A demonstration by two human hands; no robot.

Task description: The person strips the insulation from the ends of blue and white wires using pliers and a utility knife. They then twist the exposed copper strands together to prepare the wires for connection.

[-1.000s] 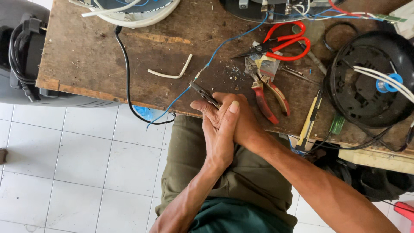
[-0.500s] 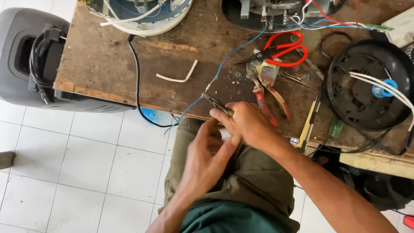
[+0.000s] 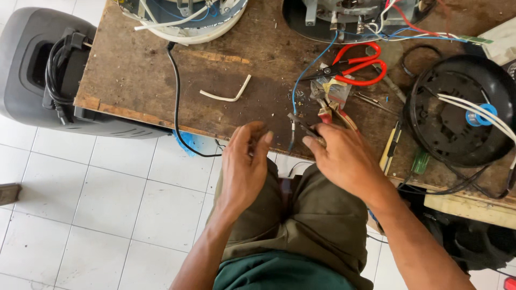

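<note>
Your fingers are doing two different things here: the right hand (image 3: 346,158) is curled shut around a small dark metal hand tool (image 3: 302,125) whose tip pokes out toward the worn brown wooden workbench (image 3: 134,70), while the left hand (image 3: 244,164) has its fingers loosely bent with thumb and fingertips close together, and I can't tell if anything's pinched in there. Both hands sit right at the bench's near edge, over your lap. The tool tip meets the end of a thin blue wire (image 3: 309,72) that runs up the bench to the far edge (it disappears into some opened-up appliance there). Just beyond your right hand lie red-handled pliers (image 3: 336,113), with red-handled scissors (image 3: 355,67) farther back. A bent white piece of tubing (image 3: 228,95) lies mid-bench, well apart from your left hand.
</note>
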